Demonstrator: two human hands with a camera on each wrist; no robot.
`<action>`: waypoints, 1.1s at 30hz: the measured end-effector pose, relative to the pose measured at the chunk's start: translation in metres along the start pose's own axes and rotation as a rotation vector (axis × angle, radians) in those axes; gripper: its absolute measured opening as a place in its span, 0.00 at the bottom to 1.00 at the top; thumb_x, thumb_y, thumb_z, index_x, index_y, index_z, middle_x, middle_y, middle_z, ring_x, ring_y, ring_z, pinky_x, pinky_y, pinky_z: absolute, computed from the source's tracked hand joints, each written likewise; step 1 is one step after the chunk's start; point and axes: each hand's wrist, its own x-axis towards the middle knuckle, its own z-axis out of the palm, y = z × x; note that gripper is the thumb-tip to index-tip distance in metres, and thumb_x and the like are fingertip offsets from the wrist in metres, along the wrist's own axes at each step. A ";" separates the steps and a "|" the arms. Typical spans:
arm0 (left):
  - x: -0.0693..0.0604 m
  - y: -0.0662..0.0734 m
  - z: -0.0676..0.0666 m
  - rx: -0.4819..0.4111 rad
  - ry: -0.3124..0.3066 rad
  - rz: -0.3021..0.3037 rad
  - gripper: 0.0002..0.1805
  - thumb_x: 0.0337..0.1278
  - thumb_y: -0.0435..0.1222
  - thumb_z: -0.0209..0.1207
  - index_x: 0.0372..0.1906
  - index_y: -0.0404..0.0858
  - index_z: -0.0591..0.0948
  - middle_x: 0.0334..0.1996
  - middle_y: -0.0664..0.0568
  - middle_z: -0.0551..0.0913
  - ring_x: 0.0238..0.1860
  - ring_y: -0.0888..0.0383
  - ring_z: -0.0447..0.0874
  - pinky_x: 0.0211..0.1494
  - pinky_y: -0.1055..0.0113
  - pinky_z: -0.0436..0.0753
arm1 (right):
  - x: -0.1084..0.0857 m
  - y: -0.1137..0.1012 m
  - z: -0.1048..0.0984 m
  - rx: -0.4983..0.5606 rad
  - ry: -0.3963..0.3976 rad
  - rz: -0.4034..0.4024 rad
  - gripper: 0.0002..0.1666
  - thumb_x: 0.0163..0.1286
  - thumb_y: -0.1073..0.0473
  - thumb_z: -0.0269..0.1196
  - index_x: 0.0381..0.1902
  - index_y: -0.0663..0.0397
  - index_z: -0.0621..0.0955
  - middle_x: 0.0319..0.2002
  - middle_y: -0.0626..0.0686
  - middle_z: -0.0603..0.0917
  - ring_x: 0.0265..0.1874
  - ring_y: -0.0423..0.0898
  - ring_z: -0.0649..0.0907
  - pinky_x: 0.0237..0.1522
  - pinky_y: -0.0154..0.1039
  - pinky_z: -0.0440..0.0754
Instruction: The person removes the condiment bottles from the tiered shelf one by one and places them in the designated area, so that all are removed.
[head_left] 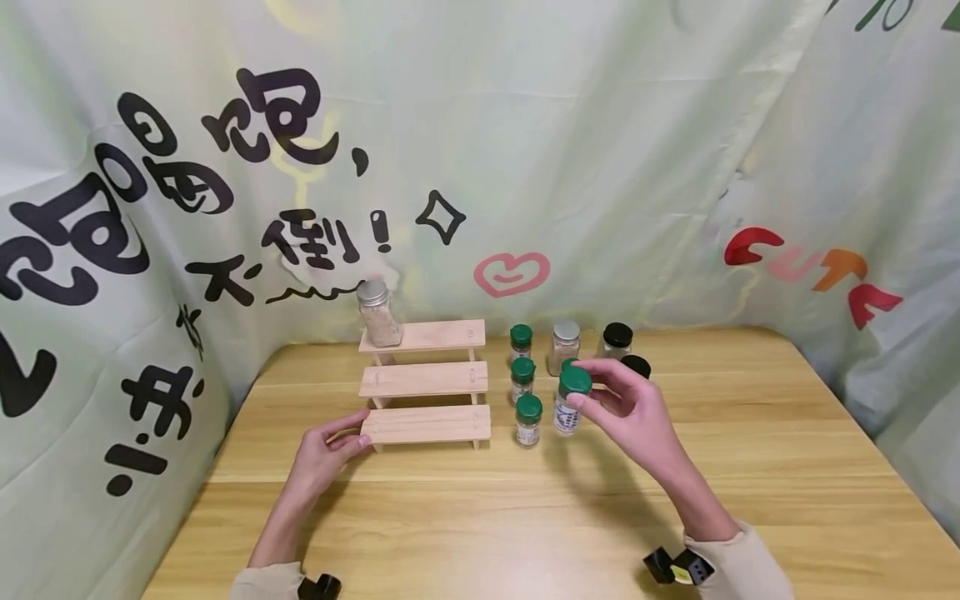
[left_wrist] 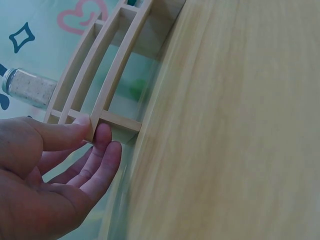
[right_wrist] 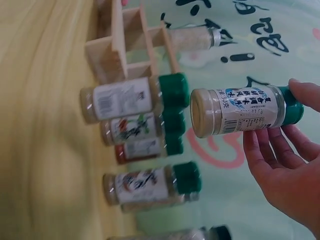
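Observation:
In the head view my left hand [head_left: 322, 458] pinches the left end of the lowest step of a three-tier wooden rack [head_left: 427, 425]. The left wrist view shows the thumb and fingers on that step's corner [left_wrist: 92, 127]. My right hand [head_left: 633, 408] holds a green-capped spice jar [head_left: 567, 414] by its cap, upright and raised off the table. Its printed label and pale contents show in the right wrist view, on the jar [right_wrist: 245, 111]. A silver-capped glass jar [head_left: 381, 317] stands at the left end of the rack's top step.
Three green-capped jars [head_left: 528, 425] stand in a column right of the rack. Behind the right hand are another green-capped jar [right_wrist: 145, 186], a silver-capped jar [head_left: 563, 350] and two black-capped jars [head_left: 617, 337]. A printed curtain [head_left: 600, 167] hangs behind the wooden table [head_left: 465, 533].

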 end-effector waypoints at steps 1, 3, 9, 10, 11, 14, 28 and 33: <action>0.000 0.000 0.000 0.001 0.000 -0.001 0.25 0.65 0.25 0.65 0.66 0.27 0.77 0.67 0.34 0.75 0.49 0.61 0.86 0.50 0.69 0.86 | -0.001 0.003 -0.002 -0.007 0.005 0.006 0.22 0.66 0.73 0.69 0.57 0.62 0.82 0.51 0.59 0.84 0.50 0.46 0.83 0.55 0.33 0.84; 0.000 0.000 0.000 -0.001 0.003 -0.008 0.26 0.65 0.25 0.65 0.67 0.27 0.77 0.67 0.34 0.75 0.50 0.60 0.87 0.51 0.68 0.87 | -0.003 0.008 -0.004 -0.016 0.014 0.023 0.22 0.66 0.73 0.70 0.57 0.61 0.82 0.51 0.59 0.84 0.50 0.45 0.84 0.55 0.33 0.83; 0.000 0.000 0.001 -0.003 0.015 -0.014 0.25 0.65 0.24 0.64 0.66 0.27 0.77 0.66 0.32 0.75 0.49 0.59 0.87 0.51 0.65 0.87 | -0.005 0.023 -0.010 -0.043 0.009 0.070 0.21 0.66 0.70 0.71 0.57 0.62 0.82 0.51 0.62 0.84 0.49 0.42 0.85 0.54 0.33 0.84; 0.000 0.000 0.001 -0.002 0.014 -0.013 0.25 0.65 0.24 0.64 0.66 0.27 0.77 0.66 0.32 0.75 0.49 0.60 0.87 0.51 0.66 0.87 | -0.006 0.025 -0.011 -0.044 0.001 0.076 0.21 0.66 0.70 0.71 0.57 0.63 0.81 0.51 0.62 0.84 0.49 0.42 0.85 0.53 0.33 0.84; 0.001 0.000 0.001 -0.002 0.013 -0.013 0.25 0.65 0.24 0.64 0.66 0.27 0.77 0.66 0.32 0.76 0.49 0.60 0.87 0.51 0.66 0.87 | -0.006 0.028 -0.012 -0.047 -0.008 0.080 0.21 0.66 0.70 0.71 0.56 0.63 0.81 0.51 0.62 0.85 0.49 0.42 0.85 0.53 0.33 0.84; 0.001 0.000 0.001 0.005 0.014 -0.009 0.25 0.64 0.24 0.65 0.66 0.27 0.78 0.66 0.32 0.76 0.48 0.61 0.87 0.51 0.66 0.87 | -0.009 0.035 -0.014 -0.060 -0.035 0.088 0.21 0.66 0.69 0.71 0.56 0.64 0.81 0.51 0.62 0.85 0.49 0.44 0.86 0.53 0.34 0.85; 0.000 0.001 0.001 -0.008 0.015 -0.002 0.25 0.64 0.24 0.65 0.66 0.27 0.77 0.67 0.34 0.76 0.49 0.61 0.87 0.51 0.64 0.87 | -0.013 0.065 -0.022 -0.071 -0.125 0.146 0.21 0.64 0.67 0.73 0.55 0.61 0.82 0.52 0.60 0.83 0.49 0.55 0.85 0.52 0.36 0.86; -0.001 0.001 0.001 -0.006 0.011 0.002 0.25 0.65 0.24 0.65 0.66 0.26 0.77 0.67 0.34 0.76 0.51 0.57 0.86 0.52 0.63 0.87 | -0.014 0.071 -0.023 -0.033 -0.158 0.129 0.22 0.63 0.70 0.73 0.55 0.65 0.81 0.52 0.64 0.83 0.49 0.50 0.86 0.52 0.36 0.86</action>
